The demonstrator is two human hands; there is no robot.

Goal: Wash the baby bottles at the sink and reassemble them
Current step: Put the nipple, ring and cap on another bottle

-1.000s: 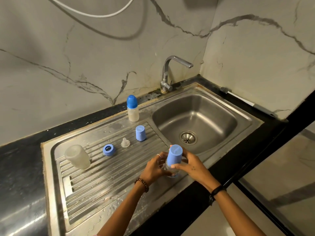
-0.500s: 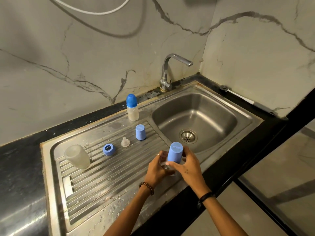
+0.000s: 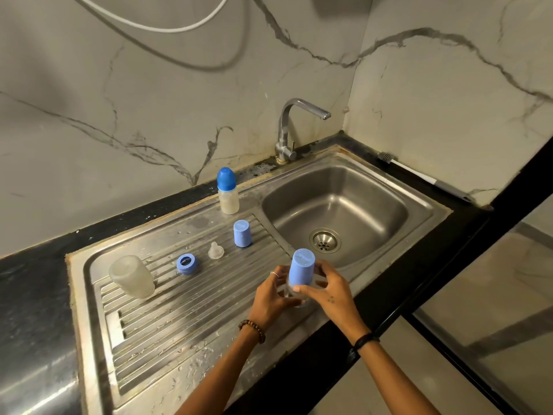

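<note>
We hold capped bottle [image 3: 300, 278] at drainboard's [image 3: 185, 313] front edge, beside basin [image 3: 338, 205]. Left hand [image 3: 270, 298] wraps clear body, right hand [image 3: 327, 295] pinches blue cap [image 3: 302, 269]. Since a second ago, hands barely shifted, cap seated: reassembly of this bottle nearly done. Loose ring [image 3: 187, 263], teat [image 3: 215, 250] wait.

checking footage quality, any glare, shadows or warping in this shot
Head view: wide-angle bending curves the counter edge; soft glare on the sink basin and draining board; a hose shadow crosses the wall; the bottle in both hands looks sharp.
</note>
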